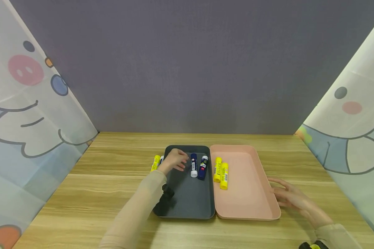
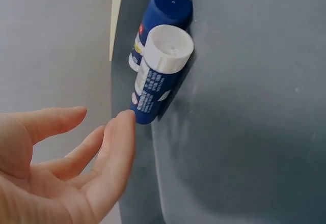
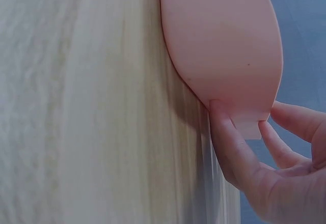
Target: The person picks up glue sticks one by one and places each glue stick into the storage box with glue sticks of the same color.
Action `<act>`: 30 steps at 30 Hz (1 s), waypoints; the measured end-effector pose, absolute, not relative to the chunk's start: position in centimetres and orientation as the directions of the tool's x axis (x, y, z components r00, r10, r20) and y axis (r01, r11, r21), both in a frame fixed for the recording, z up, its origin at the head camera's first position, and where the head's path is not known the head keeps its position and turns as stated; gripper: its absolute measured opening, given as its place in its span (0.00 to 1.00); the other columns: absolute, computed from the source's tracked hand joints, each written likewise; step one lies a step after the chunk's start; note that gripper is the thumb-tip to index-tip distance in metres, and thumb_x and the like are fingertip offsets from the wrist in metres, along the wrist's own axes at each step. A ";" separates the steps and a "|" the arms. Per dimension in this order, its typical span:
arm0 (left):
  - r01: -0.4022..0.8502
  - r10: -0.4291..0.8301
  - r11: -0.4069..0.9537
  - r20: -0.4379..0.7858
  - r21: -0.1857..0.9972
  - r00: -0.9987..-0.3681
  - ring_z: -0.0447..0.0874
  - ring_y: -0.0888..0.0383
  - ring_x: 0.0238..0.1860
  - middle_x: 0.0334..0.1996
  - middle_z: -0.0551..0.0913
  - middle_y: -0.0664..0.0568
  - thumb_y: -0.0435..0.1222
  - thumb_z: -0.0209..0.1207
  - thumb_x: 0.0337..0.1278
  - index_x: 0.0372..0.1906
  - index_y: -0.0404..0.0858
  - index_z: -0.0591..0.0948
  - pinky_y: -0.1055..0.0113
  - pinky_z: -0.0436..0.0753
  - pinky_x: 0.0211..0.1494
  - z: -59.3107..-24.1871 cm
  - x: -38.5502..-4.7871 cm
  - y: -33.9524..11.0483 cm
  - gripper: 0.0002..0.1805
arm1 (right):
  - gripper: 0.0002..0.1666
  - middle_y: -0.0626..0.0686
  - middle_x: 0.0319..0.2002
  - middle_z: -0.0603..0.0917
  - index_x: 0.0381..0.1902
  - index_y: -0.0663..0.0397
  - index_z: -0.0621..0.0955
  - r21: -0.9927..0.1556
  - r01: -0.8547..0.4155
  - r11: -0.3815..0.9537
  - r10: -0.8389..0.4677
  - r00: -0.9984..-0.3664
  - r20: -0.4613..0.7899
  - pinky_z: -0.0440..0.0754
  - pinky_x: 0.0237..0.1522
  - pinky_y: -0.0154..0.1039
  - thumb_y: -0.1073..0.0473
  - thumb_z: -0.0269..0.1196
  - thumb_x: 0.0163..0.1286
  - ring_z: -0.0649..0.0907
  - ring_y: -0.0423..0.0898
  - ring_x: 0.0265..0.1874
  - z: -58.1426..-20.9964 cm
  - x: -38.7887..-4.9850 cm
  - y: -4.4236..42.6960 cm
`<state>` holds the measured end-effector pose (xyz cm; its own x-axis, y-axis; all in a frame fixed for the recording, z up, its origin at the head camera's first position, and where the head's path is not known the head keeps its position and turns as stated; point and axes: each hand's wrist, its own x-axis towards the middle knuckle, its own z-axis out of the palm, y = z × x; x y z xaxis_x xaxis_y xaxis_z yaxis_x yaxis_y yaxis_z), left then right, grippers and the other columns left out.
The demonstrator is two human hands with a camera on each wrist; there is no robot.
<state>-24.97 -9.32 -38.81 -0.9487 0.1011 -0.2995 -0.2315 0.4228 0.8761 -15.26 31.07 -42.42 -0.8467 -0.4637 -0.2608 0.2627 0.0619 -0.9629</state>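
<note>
My left hand hovers over the dark grey tray, fingers loosely bent and holding nothing. Just right of it lie a blue glue stick with a white near end and another with a white far end. In the left wrist view, my fingertips overlap the lower end of the front glue stick; contact cannot be told. My right hand touches the outer right wall of the pink tray with extended fingers. Two yellow glue sticks lie in the pink tray's left side.
Left of the dark tray lie a yellow glue stick and a white-ended one, partly hidden by my left arm. Both trays stand side by side on the wooden table. A grey panel rises behind, with printed sheets on both sides.
</note>
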 end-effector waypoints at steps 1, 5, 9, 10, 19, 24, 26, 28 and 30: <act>-0.228 0.102 0.428 -0.297 0.875 -0.949 0.78 0.53 0.21 0.31 0.77 0.38 0.31 0.53 0.55 0.44 0.27 0.76 0.61 0.82 0.26 -38.7 -24.9 -9.4 0.13 | 0.21 0.44 0.43 0.80 0.46 0.22 0.71 -0.963 0.262 0.067 -0.461 -0.848 -0.263 0.79 0.43 0.39 0.62 0.49 0.68 0.80 0.41 0.42 -42.4 -15.3 31.1; -0.200 0.109 0.447 -0.275 0.872 -0.955 0.79 0.51 0.22 0.30 0.77 0.40 0.32 0.53 0.56 0.44 0.27 0.76 0.61 0.82 0.26 -38.1 -24.6 -9.8 0.13 | 0.21 0.44 0.43 0.80 0.46 0.22 0.70 -0.963 0.259 0.073 -0.464 -0.846 -0.262 0.79 0.43 0.40 0.61 0.49 0.68 0.80 0.41 0.42 -42.5 -15.3 31.1; -0.176 0.113 0.464 -0.255 0.868 -0.960 0.80 0.50 0.23 0.30 0.78 0.39 0.33 0.53 0.56 0.44 0.28 0.77 0.62 0.82 0.26 -37.5 -24.2 -10.2 0.14 | 0.22 0.43 0.43 0.81 0.47 0.22 0.70 -0.966 0.254 0.046 -0.509 -0.826 -0.241 0.79 0.43 0.39 0.62 0.48 0.68 0.80 0.40 0.42 -42.6 -15.4 31.2; -0.172 0.113 0.468 -0.252 0.867 -0.961 0.80 0.50 0.23 0.30 0.78 0.39 0.33 0.53 0.56 0.44 0.28 0.77 0.62 0.82 0.26 -37.3 -24.1 -10.3 0.14 | 0.22 0.43 0.43 0.81 0.47 0.22 0.70 -0.967 0.252 0.039 -0.522 -0.820 -0.235 0.79 0.43 0.38 0.62 0.47 0.69 0.80 0.40 0.43 -42.7 -15.4 31.3; -0.142 0.138 0.488 -0.237 0.861 -0.962 0.79 0.49 0.26 0.37 0.77 0.34 0.34 0.50 0.58 0.48 0.28 0.74 0.61 0.82 0.29 -35.9 -23.1 -11.4 0.16 | 0.21 0.42 0.43 0.80 0.46 0.22 0.70 -0.965 0.259 0.034 -0.532 -0.813 -0.237 0.78 0.44 0.38 0.62 0.47 0.69 0.80 0.40 0.43 -42.7 -15.4 31.4; -0.136 0.150 0.486 -0.236 0.863 -0.960 0.79 0.43 0.31 0.38 0.76 0.34 0.34 0.49 0.60 0.50 0.27 0.72 0.61 0.82 0.30 -35.3 -22.5 -12.5 0.17 | 0.22 0.42 0.43 0.80 0.46 0.22 0.70 -0.964 0.263 0.039 -0.526 -0.815 -0.243 0.78 0.43 0.38 0.62 0.47 0.68 0.80 0.40 0.42 -42.8 -15.4 31.3; -0.135 0.155 0.477 -0.235 0.868 -0.960 0.78 0.43 0.31 0.38 0.76 0.34 0.34 0.49 0.60 0.51 0.27 0.72 0.61 0.82 0.31 -35.1 -22.4 -13.0 0.18 | 0.22 0.42 0.43 0.80 0.46 0.22 0.70 -0.965 0.261 0.036 -0.527 -0.815 -0.241 0.78 0.43 0.38 0.62 0.47 0.69 0.80 0.40 0.42 -42.8 -15.5 31.3; -0.131 0.162 0.471 -0.231 0.872 -0.959 0.78 0.43 0.31 0.39 0.75 0.33 0.34 0.48 0.60 0.52 0.26 0.71 0.61 0.82 0.31 -35.0 -22.3 -13.4 0.18 | 0.22 0.42 0.42 0.80 0.46 0.22 0.70 -0.965 0.261 0.035 -0.526 -0.816 -0.240 0.78 0.43 0.38 0.62 0.47 0.69 0.80 0.40 0.42 -42.8 -15.5 31.3; -0.124 0.165 0.468 -0.225 0.875 -0.960 0.78 0.44 0.29 0.38 0.75 0.33 0.34 0.48 0.60 0.52 0.26 0.71 0.61 0.82 0.31 -35.0 -22.2 -13.8 0.19 | 0.22 0.42 0.42 0.80 0.46 0.22 0.70 -0.964 0.262 0.038 -0.523 -0.817 -0.243 0.79 0.43 0.38 0.62 0.47 0.69 0.80 0.40 0.42 -42.7 -15.5 31.3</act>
<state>-22.24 -13.82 -34.99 -0.9603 0.1652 -0.2248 -0.1244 0.4677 0.8751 -15.52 31.28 -42.74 -0.8169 -0.5231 -0.2431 0.2624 0.0383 -0.9642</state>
